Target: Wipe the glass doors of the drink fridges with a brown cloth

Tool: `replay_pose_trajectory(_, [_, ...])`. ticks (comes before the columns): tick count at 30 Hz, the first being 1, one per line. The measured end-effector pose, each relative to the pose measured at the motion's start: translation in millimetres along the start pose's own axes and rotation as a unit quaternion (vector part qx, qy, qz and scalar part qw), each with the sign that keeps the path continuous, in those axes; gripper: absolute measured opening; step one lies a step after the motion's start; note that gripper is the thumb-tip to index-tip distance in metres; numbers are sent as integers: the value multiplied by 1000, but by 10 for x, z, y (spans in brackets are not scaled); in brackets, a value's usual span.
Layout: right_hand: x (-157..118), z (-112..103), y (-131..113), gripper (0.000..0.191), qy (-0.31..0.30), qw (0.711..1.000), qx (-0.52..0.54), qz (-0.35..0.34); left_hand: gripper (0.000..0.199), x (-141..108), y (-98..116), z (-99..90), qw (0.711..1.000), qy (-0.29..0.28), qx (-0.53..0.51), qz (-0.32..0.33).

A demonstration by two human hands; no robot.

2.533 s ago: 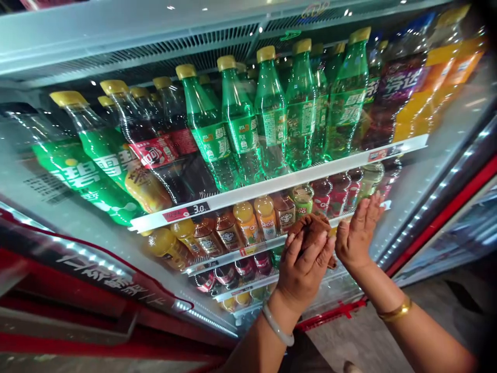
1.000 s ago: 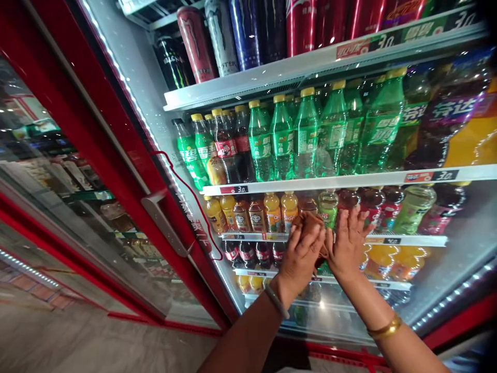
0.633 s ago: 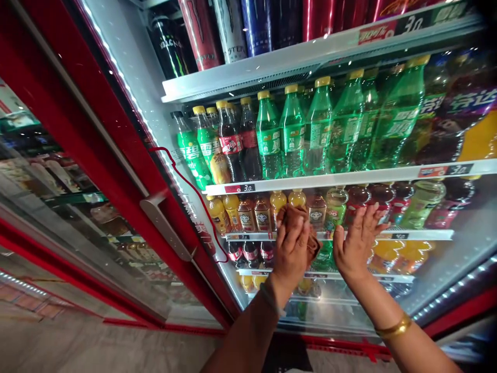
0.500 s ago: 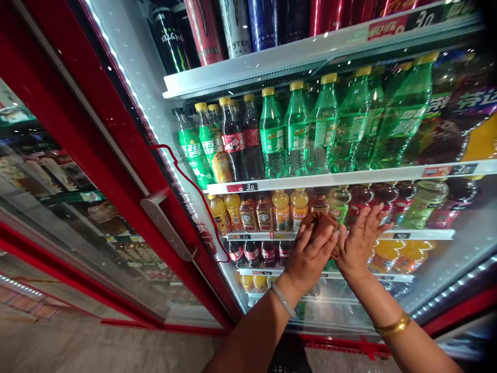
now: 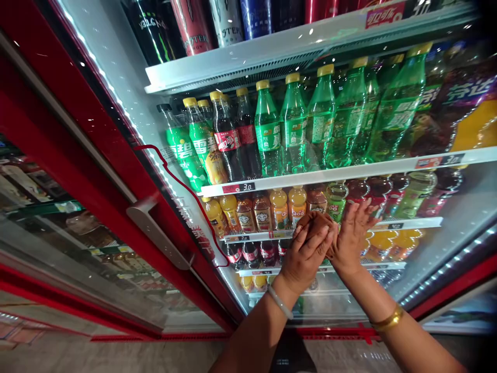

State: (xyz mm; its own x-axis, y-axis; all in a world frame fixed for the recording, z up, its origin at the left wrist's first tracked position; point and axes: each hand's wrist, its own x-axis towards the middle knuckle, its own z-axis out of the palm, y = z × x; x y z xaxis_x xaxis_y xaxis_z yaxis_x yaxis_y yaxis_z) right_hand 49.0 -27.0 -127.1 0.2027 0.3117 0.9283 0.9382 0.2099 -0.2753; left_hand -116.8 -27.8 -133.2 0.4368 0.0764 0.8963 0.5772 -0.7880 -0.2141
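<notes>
My left hand (image 5: 306, 256), with a pale bangle at the wrist, lies over a bunched brown cloth (image 5: 316, 225), its fingers closed on it. My right hand (image 5: 351, 238), wearing a gold bracelet, is raised just to the right with its fingers stretched and apart. Its thumb side meets the edge of the cloth; whether it presses on the cloth is hidden. Both hands are in front of the lit drinks cooler, before its glass, which carries a red outline decal (image 5: 176, 176). Behind them stand juice bottles (image 5: 278, 207) on a shelf.
Green soda bottles (image 5: 295, 124) and cola bottles line the shelf above, with energy drink cans (image 5: 190, 28) at the top. A red door frame (image 5: 97, 155) with a metal handle (image 5: 159, 235) slants along the left. The floor (image 5: 166, 357) shows below.
The view has shifted a little, so the shelves and bottles sit slightly further left. Both hands remain close together, the left still holding the cloth and the right still spread.
</notes>
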Motion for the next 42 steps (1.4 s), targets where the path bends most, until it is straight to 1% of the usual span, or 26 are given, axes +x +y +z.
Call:
replay_pose_trajectory(1, [-18, 10, -56, 77, -4, 1000, 0, -20, 55, 4, -41, -37, 1000, 0, -10, 1])
replay_pose_trajectory(2, [-46, 21, -127, 77, -11, 999, 0, -47, 58, 0, -103, -92, 1000, 10, -14, -12])
replay_pose_trajectory(5, [-180, 71, -417, 79, -54, 987, 8, -152, 65, -55, -322, -299, 996, 57, -5, -73])
replay_pose_trajectory(7, [-279, 120, -618, 79, -86, 978, 20, -188, 66, -120, -412, -412, 993, 71, 3, -99])
replay_pose_trajectory(10, [-372, 195, -804, 75, -103, 978, 46, -178, 65, -246, -423, -485, 992, 62, 6, -105])
replay_pose_trajectory(12, [-387, 232, -832, 71, -99, 978, 54, -175, 63, -343, -425, -500, 994, 50, 4, -100])
replay_pose_trajectory(14, [-380, 257, -823, 68, -94, 978, 44, -178, 64, -438, -488, -534, 994, 44, 1, -101])
replay_pose_trajectory(16, [-369, 271, -823, 69, -92, 980, 27, -176, 69, -520, -610, -606, 991, 50, 4, -124])
replay_pose_trajectory(19, [-369, 276, -881, 76, -91, 983, 19, -159, 75, -590, -760, -728, 980, 74, 20, -181])
replay_pose_trajectory(21, [-375, 267, -952, 79, -90, 985, 35, -141, 76, -595, -749, -762, 976, 85, 24, -200])
replay_pose_trajectory(23, [-381, 245, -1034, 78, -93, 984, 76, -129, 74, -582, -652, -759, 977, 71, 13, -201])
replay_pose_trajectory(25, [-390, 215, -1116, 72, -109, 973, 144, -142, 70, -580, -531, -754, 979, 25, -26, -200])
replay_pose_trajectory(27, [-412, 185, -1198, 64, -125, 957, 209, -161, 71, -613, -451, -778, 975, -24, -87, -202])
replay_pose_trajectory(29, [-457, 165, -1283, 60, -144, 943, 249, -165, 74, -683, -423, -833, 966, -50, -151, -204])
replay_pose_trajectory(31, [-534, 169, -1362, 62, -159, 937, 270, -153, 74, -765, -417, -894, 944, -61, -230, -229])
replay_pose_trajectory(32, [-584, 184, -1391, 63, -163, 936, 276, -150, 72, -800, -410, -919, 921, -63, -282, -261])
replay_pose_trajectory(33, [-640, 208, -1408, 63, -161, 936, 277, -149, 70, -823, -397, -938, 887, -62, -342, -302])
replay_pose_trajectory(34, [-700, 240, -1411, 62, -154, 938, 270, -154, 68, -834, -379, -954, 845, -52, -404, -347])
replay_pose_trajectory(36, [-811, 320, -1370, 64, -134, 945, 233, -185, 65, -819, -344, -988, 759, -13, -504, -412])
replay_pose_trajectory(37, [-852, 360, -1333, 69, -117, 948, 211, -208, 64, -800, -336, -1014, 731, 2, -535, -424])
replay_pose_trajectory(38, [-875, 395, -1293, 75, -100, 949, 192, -228, 63, -778, -337, -1050, 721, 9, -548, -424])
replay_pose_trajectory(39, [-876, 423, -1259, 80, -87, 949, 179, -244, 60, -761, -352, -1098, 730, 8, -542, -416])
replay_pose_trajectory(40, [-854, 441, -1241, 82, -79, 948, 172, -255, 58, -753, -378, -1154, 756, 0, -518, -400])
replay_pose_trajectory(42, [-746, 452, -1277, 83, -78, 949, 164, -257, 55, -781, -459, -1274, 832, -12, -423, -359])
